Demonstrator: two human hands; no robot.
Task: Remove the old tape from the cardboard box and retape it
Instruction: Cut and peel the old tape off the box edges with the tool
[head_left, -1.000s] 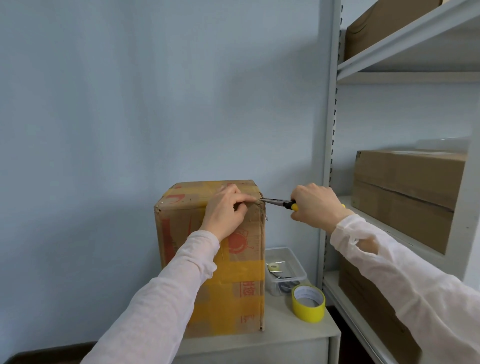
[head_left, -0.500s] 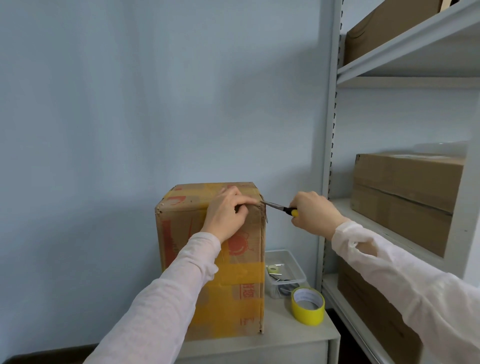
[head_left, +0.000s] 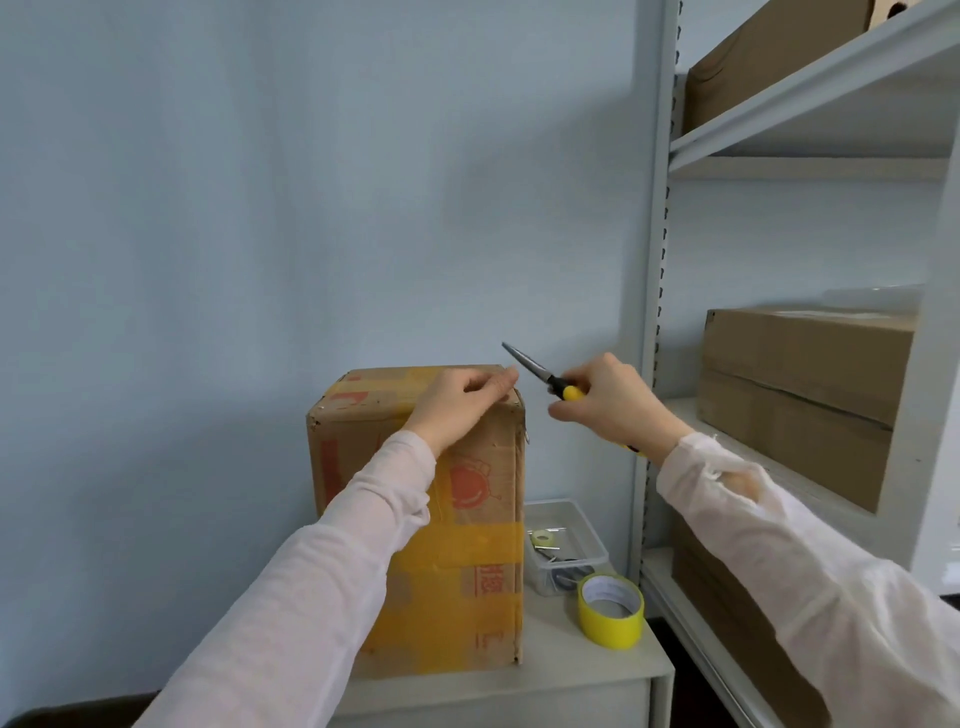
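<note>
**Left hand (head_left: 467, 397) on the cardboard box (head_left: 483, 525), right hand (head_left: 610, 408) on pliers (head_left: 537, 373)**

The left hand's fingers curl over the box's top front edge. The right hand grips the yellow-handled pliers, tips raised just clear of the corner. The box stands upright on a white bench (head_left: 571, 673) against a pale blue wall. Beside it are one yellow tape roll (head_left: 612, 621) and one clear tub (head_left: 569, 525). A grey rack (head_left: 655, 260) holds brown cartons on three levels.
</note>
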